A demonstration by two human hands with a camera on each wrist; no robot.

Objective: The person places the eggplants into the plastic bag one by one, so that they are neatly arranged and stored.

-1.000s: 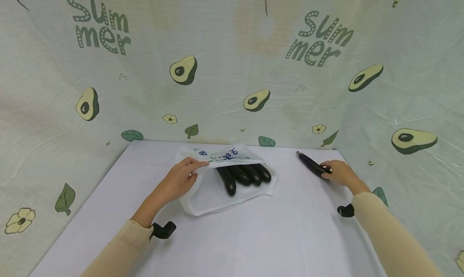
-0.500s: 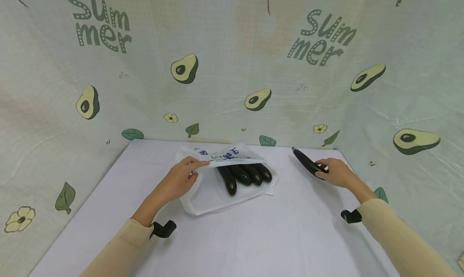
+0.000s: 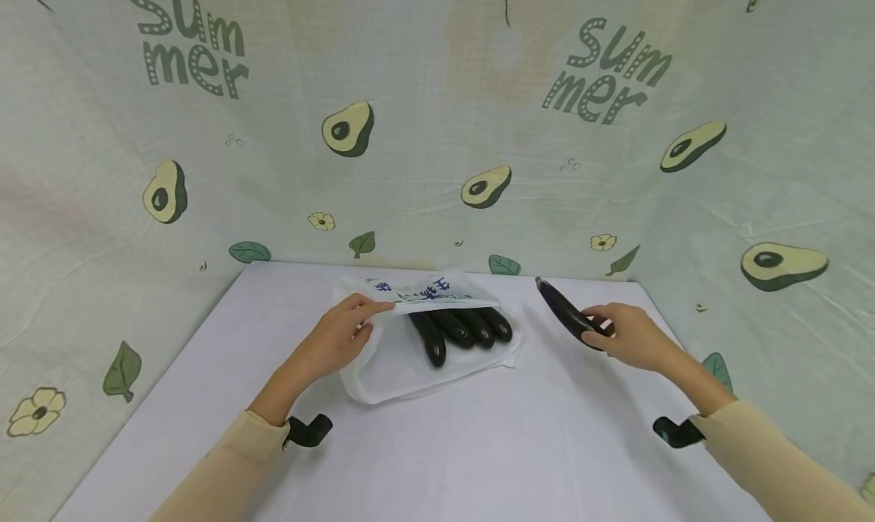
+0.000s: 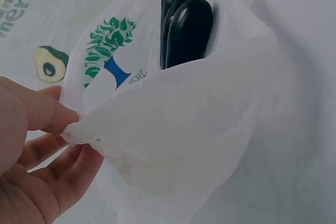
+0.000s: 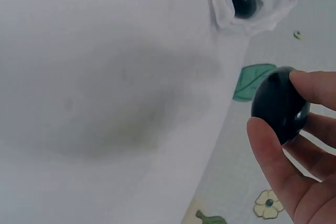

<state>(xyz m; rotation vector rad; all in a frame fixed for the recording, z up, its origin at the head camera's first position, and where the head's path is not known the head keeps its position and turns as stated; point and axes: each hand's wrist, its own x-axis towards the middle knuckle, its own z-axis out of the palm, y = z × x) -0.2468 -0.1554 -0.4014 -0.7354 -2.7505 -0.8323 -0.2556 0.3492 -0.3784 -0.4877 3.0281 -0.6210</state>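
A white plastic bag with blue and green print lies on the table, its mouth facing the near side. Several dark eggplants lie side by side inside, their far ends hidden under the bag's upper layer. My left hand pinches the edge of that layer and holds it raised; the left wrist view shows thumb and fingers on the plastic. To the right of the bag, my right hand grips one more eggplant by its near end, tilted with the stem end pointing away. It hangs above the table.
A white-covered table extends under both hands. Behind it and along both sides hangs a pale cloth printed with avocados, leaves and lettering. A black wrist mount sticks out from the left cuff, another from the right.
My right hand has lifted the eggplant off the table and carried it left and nearer to me. My left hand and the bag have stayed in place.
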